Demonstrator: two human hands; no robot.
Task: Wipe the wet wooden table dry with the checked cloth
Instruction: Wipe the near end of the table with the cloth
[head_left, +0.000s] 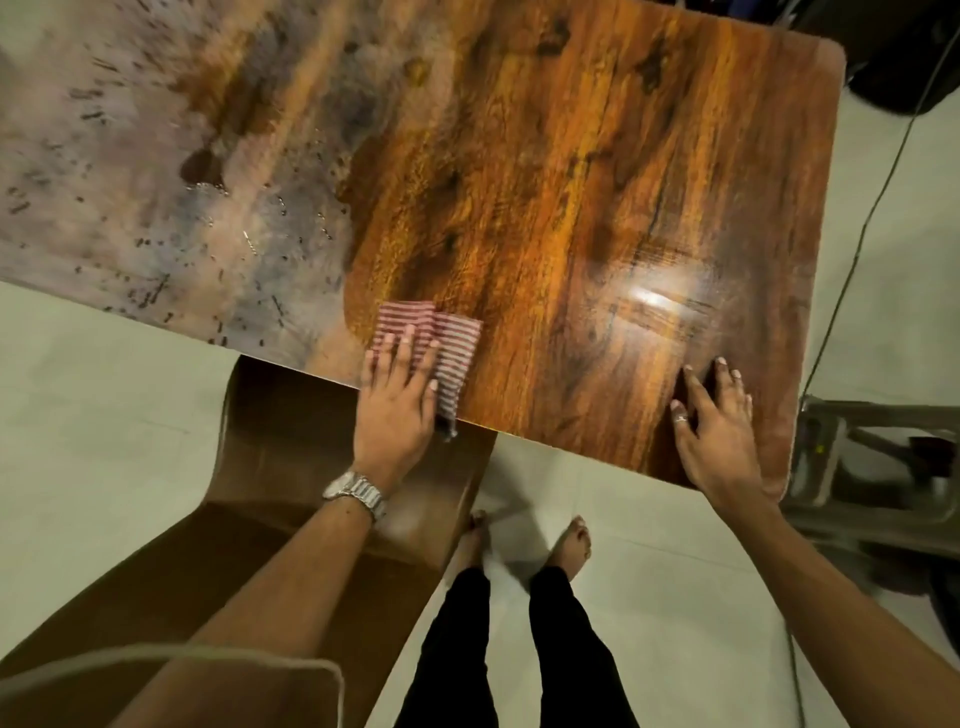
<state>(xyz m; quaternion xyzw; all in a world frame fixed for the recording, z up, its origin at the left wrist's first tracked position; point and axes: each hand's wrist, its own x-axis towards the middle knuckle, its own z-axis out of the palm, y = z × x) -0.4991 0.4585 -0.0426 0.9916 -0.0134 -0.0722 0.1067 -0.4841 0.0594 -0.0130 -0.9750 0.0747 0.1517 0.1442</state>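
The wooden table (571, 156) fills the upper part of the head view. Its left half is covered with a pale wet film and dark droplets, while its right half shows glossy orange-brown grain. A red-and-white checked cloth (457, 343) lies folded at the table's near edge, with one corner hanging over it. My left hand (397, 400) presses flat on the cloth, fingers spread, a metal watch on the wrist. My right hand (717, 426) rests on the bare table near the near right corner, fingers apart, holding nothing.
A brown wooden chair (291, 452) stands under the table's near edge, below my left arm. At the right is a grey metal frame (852, 457), and a thin cable (852, 249) runs across the pale tiled floor. My bare feet stand on the tiles.
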